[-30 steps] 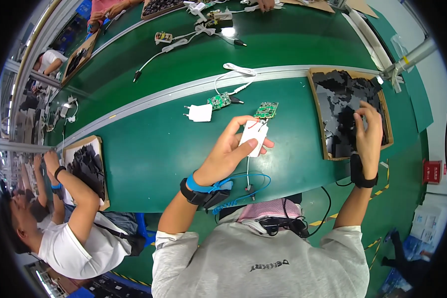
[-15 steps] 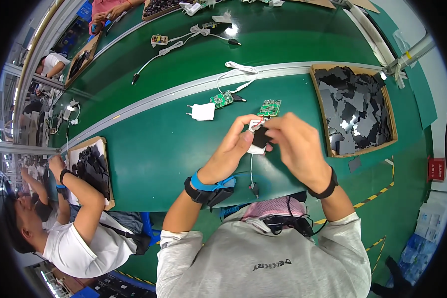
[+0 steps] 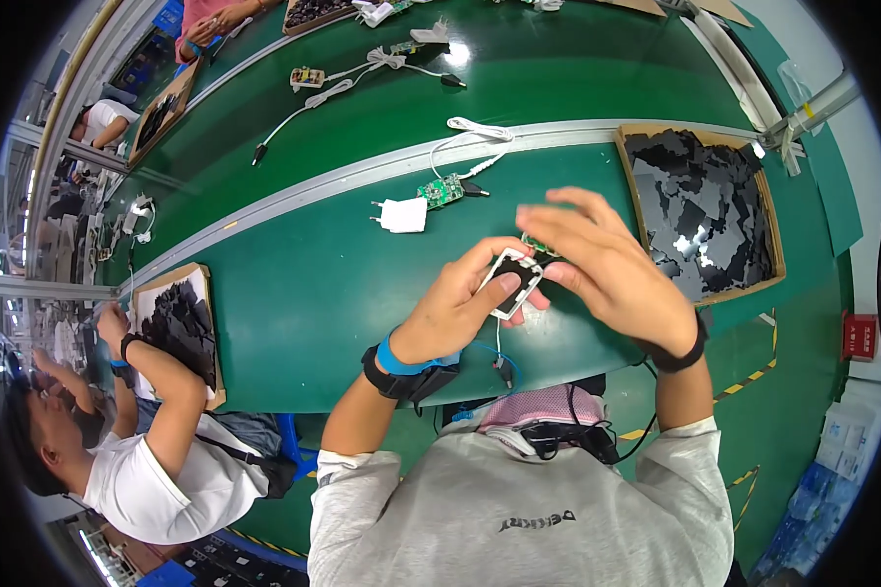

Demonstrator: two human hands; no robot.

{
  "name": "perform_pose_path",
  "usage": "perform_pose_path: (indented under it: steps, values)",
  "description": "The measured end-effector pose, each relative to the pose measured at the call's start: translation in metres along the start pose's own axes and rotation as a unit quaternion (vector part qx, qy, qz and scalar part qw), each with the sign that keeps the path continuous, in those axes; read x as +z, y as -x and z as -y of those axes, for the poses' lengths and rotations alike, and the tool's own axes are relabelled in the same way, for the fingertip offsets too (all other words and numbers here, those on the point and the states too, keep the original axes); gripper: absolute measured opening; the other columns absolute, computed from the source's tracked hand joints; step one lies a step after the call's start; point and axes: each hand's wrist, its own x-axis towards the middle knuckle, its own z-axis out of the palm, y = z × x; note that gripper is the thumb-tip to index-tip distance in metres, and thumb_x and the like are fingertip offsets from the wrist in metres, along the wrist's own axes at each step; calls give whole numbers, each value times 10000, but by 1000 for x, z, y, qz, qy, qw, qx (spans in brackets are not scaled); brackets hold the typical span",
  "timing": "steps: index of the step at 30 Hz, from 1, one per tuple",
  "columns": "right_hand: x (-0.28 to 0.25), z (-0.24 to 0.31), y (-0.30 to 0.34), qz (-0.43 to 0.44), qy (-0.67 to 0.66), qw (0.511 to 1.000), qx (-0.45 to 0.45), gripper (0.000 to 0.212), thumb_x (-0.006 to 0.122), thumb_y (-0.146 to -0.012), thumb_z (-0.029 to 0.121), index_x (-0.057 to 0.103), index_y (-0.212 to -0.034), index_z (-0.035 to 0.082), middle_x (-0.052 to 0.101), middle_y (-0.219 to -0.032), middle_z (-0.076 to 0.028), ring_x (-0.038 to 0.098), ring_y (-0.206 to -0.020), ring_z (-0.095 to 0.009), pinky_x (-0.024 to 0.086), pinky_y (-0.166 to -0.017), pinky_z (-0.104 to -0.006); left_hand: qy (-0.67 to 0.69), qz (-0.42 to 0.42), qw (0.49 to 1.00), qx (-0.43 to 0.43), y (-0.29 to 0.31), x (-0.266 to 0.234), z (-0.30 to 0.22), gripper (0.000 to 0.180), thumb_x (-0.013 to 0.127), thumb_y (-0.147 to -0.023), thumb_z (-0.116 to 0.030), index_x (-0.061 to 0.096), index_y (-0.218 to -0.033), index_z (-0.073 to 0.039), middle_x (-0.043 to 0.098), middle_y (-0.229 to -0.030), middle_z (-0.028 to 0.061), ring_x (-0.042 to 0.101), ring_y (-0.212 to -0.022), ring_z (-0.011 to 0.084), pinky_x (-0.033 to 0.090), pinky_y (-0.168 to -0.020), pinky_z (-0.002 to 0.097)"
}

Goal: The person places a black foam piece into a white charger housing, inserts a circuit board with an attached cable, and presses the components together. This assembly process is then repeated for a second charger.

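My left hand (image 3: 455, 311) is closed round a small white plastic charger housing (image 3: 505, 311), its thumb pressing on a black sheet (image 3: 515, 285) that lies inside. A white cord hangs below the housing to a black connector (image 3: 504, 369) near the table's edge. Just beyond the housing, a green circuit board (image 3: 535, 244) shows only in part under the fingers of my right hand (image 3: 612, 272). That hand is open, fingers stretched and somewhat blurred, with the thumb beside the housing's right edge. Whether its fingers touch the board is hidden.
A cardboard tray of black sheets (image 3: 775, 256) stands to the right, another tray (image 3: 217, 367) at left by a seated co-worker (image 3: 157, 470). A white plug housing (image 3: 401, 215) and a corded circuit board (image 3: 442, 192) lie ahead, before a metal rail (image 3: 333, 174).
The black sheet now lies inside the housing under my left thumb. My right hand has let go of it and moved up over the circuit board, its fingers stretched out.
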Motion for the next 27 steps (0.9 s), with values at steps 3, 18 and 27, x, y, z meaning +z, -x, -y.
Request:
perform_pose_path:
  steps: [3,18,27]
  values:
    - [-16,-7,2,71,-75,995,18,413,675,-808,36,592,-1212,21,569,-1096,-119,510,-1065,-321,425,-931,-412,-16,-8,1000,23,1,2,-2,282,462,-1020,-124,457,-1289,-37,684,-944,132,628,-787,121,517,-684,259]
    - [-4,15,2,-19,202,976,-74,343,699,-707,30,627,-1042,45,533,-1021,-90,545,-997,-287,461,-854,-413,-306,-123,940,87,-3,3,0,228,499,-978,-84,548,-1200,-67,688,-754,56,634,-620,121,496,-561,286]
    - [25,40,8,-9,75,994,-79,432,747,-657,28,654,-1079,55,570,-1046,-79,581,-927,-272,492,-797,-387,-84,-176,973,123,-6,1,4,234,452,-1007,-60,488,-1238,-40,658,-952,106,677,-827,162,531,-693,281]
